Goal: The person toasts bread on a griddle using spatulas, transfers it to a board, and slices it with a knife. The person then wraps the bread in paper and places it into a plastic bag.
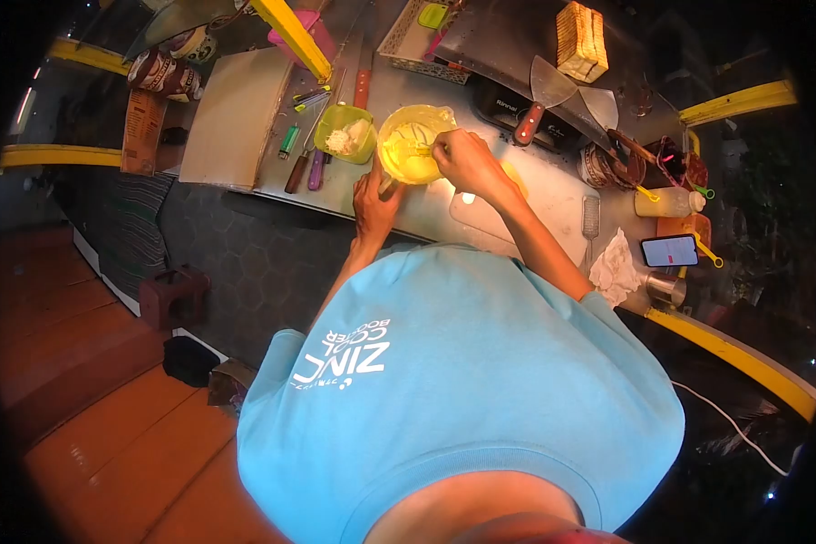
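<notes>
On counter point(412, 88): stove point(508, 107) marked "Rinnai". Shirt point(480, 363) reads "ZINC COOL BOOSTER". Left hand point(376, 204) grips jug point(406, 118); right hand point(467, 161) bends over it, grip we can't tell.

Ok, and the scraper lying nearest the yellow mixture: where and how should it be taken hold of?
Take the scraper by its brown handle, coming from the person's side, probably with the right hand, which is nearer, once free. The handle points back toward the person, while the wide, flat blade flares away.
</notes>
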Available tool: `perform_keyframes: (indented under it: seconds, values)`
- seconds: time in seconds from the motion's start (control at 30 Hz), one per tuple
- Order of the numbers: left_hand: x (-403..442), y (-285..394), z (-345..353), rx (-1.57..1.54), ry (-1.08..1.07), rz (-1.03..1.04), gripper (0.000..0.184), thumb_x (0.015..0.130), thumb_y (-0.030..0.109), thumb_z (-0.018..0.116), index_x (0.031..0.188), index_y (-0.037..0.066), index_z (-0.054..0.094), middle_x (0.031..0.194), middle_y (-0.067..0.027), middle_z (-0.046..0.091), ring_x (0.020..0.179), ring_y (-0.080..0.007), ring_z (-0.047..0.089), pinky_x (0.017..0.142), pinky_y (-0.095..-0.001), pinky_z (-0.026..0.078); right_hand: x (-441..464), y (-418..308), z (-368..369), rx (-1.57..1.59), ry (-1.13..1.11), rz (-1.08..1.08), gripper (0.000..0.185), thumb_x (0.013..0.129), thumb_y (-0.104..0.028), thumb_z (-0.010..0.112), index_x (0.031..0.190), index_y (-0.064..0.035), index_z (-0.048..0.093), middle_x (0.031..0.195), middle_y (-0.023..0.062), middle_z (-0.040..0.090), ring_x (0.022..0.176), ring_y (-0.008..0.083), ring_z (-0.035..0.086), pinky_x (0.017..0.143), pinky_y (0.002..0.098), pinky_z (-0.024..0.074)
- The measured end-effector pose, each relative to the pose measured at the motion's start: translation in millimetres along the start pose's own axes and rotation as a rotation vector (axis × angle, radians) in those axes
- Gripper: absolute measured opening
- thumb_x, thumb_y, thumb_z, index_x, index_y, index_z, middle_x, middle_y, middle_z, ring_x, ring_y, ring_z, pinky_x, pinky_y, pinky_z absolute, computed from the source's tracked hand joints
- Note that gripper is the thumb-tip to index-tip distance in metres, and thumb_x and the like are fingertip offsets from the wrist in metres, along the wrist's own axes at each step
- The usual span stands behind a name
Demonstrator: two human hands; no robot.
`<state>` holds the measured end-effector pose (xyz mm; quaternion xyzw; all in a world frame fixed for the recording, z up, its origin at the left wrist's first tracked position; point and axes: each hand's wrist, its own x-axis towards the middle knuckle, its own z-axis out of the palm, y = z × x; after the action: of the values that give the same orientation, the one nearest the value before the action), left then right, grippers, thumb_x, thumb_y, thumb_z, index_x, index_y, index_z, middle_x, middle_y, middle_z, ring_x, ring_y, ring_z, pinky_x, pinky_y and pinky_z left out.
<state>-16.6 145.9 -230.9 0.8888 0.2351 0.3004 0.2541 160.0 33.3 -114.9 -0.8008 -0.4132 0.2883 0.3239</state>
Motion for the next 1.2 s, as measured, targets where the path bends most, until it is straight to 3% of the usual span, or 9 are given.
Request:
perform_keyframes:
  seconds: [0.13,0.2,0.27,0.47,0.6,0.87,1.03,1.1,1.2]
  values:
    - [-2,1,1,0.010,-0.001,-0.029,0.081,0.078,0.018,0.078,0.146,0.000,0.037,0.093,-0.0172,0.064,0.088,-0.0328,0.060,0.085,-0.0424,0.044,4,-2,3,0.249,-0.064,0.097,0.030,0.092,-0.016,0.052,0.098,0.0113,0.065,0.081,0.0251,0.067,0.057,0.0302,0.068,0.048,0.0369,0.0556]
    - [-1,2,1,-0.043,-0.011,-0.121,0.066,0.078,0.023,0.080,0.132,-0.004,0.051,0.105,-0.0226,0.064,0.099,-0.0415,0.057,0.085,-0.0480,0.046,8,5,8,0.339,-0.076,0.112,0.031,0.092,-0.016,0.052,0.098,0.0119,0.064,0.078,0.0226,0.066,0.054,0.0290,0.066,0.047,0.0360,0.0551]
    - [-1,2,0,-0.032,-0.027,-0.111,0.067,0.078,0.023,0.080,0.132,-0.004,0.051,0.105,-0.0225,0.063,0.099,-0.0412,0.057,0.086,-0.0479,0.045,9,12,14,0.561,-0.148,0.134,0.030,0.097,-0.019,0.052,0.091,0.0092,0.064,0.066,0.0069,0.056,0.046,0.0174,0.055,0.041,0.0301,0.0520]
    - [0,-4,1,-0.002,-0.052,-0.079,0.069,0.078,0.023,0.080,0.133,-0.005,0.050,0.107,-0.0221,0.063,0.100,-0.0398,0.057,0.088,-0.0468,0.045,8,23,20,1.002,-0.145,0.241,0.028,0.099,-0.024,0.054,0.087,0.0000,0.061,0.059,0.0007,0.050,0.044,0.0102,0.046,0.040,0.0281,0.0493]
    - [1,-6,0,0.014,-0.055,-0.082,0.070,0.077,0.023,0.080,0.134,-0.005,0.049,0.108,-0.0214,0.063,0.103,-0.0388,0.056,0.088,-0.0468,0.046,0,31,10,0.910,-0.148,0.225,0.026,0.098,-0.020,0.053,0.093,0.0039,0.063,0.056,0.0017,0.051,0.043,0.0119,0.049,0.041,0.0296,0.0494]
    - [2,-7,2,0.028,-0.018,0.009,0.077,0.080,0.022,0.078,0.142,-0.004,0.041,0.096,-0.0176,0.065,0.090,-0.0318,0.061,0.091,-0.0423,0.042,-1,3,-14,0.205,0.007,0.089,0.030,0.091,-0.013,0.050,0.094,0.0125,0.065,0.051,0.0114,0.058,0.044,0.0191,0.061,0.045,0.0322,0.0521]
    - [5,-2,0,0.032,-0.014,0.022,0.076,0.081,0.022,0.077,0.142,-0.005,0.041,0.096,-0.0188,0.065,0.092,-0.0326,0.061,0.091,-0.0423,0.043,18,-2,3,0.252,-0.128,0.137,0.030,0.091,-0.013,0.050,0.097,0.0121,0.065,0.054,0.0119,0.059,0.045,0.0202,0.061,0.047,0.0335,0.0537]
    - [5,-1,-1,-0.012,-0.024,-0.080,0.071,0.079,0.026,0.079,0.136,-0.005,0.048,0.108,-0.0241,0.064,0.100,-0.0421,0.058,0.085,-0.0473,0.047,23,4,14,0.318,-0.158,0.148,0.030,0.091,-0.014,0.050,0.100,0.0120,0.064,0.056,0.0113,0.059,0.045,0.0202,0.061,0.047,0.0339,0.0541]
    - [6,-1,-2,-0.027,-0.028,-0.095,0.071,0.079,0.026,0.079,0.136,-0.005,0.048,0.108,-0.0254,0.064,0.100,-0.0429,0.058,0.084,-0.0475,0.047,23,9,24,0.586,-0.207,0.193,0.028,0.092,-0.015,0.051,0.100,0.0098,0.063,0.058,0.0090,0.058,0.045,0.0187,0.058,0.046,0.0332,0.0540]
